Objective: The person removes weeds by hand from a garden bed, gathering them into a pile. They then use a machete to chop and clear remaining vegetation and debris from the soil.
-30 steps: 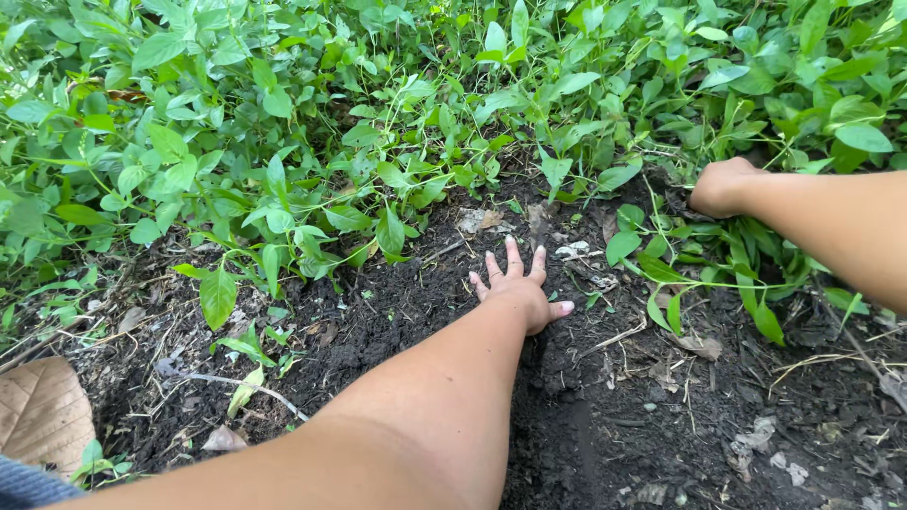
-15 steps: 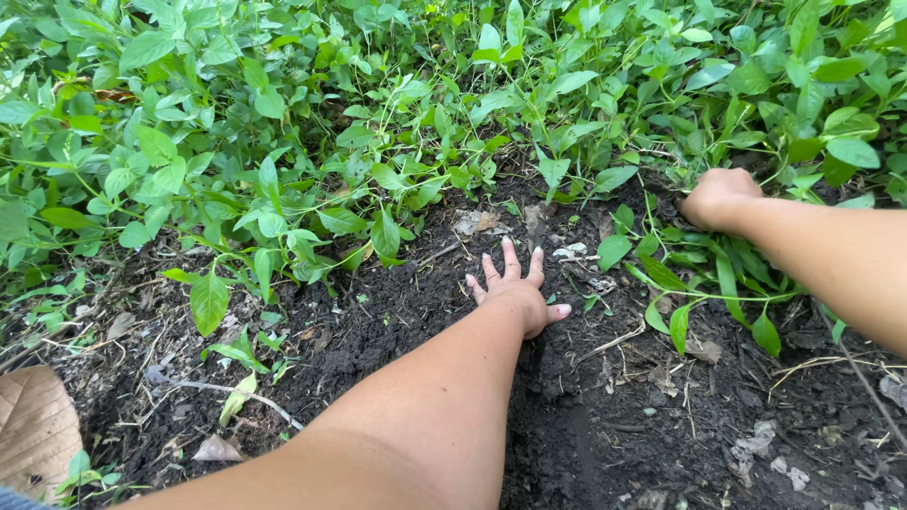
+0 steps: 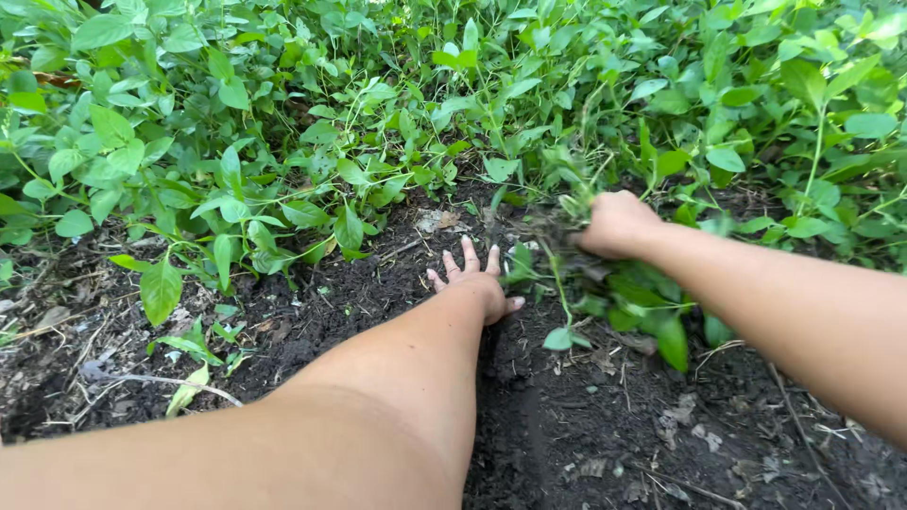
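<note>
Left hand (image 3: 477,279) presses flat, fingers (image 3: 468,253) spread, on dark soil (image 3: 586,425); right hand (image 3: 614,224) is fisted, apparently gripping a blurred weed clump (image 3: 557,212) among green plants (image 3: 283,113).

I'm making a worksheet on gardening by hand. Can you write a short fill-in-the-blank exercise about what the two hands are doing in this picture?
1. The left hand lies flat with its fingers spread on the dark ______.
2. The right hand is closed into a ______ around a clump of green plants.
3. Beyond both hands, the ground is covered with plants bearing ______ leaves.

Missing words: soil; fist; green
</note>
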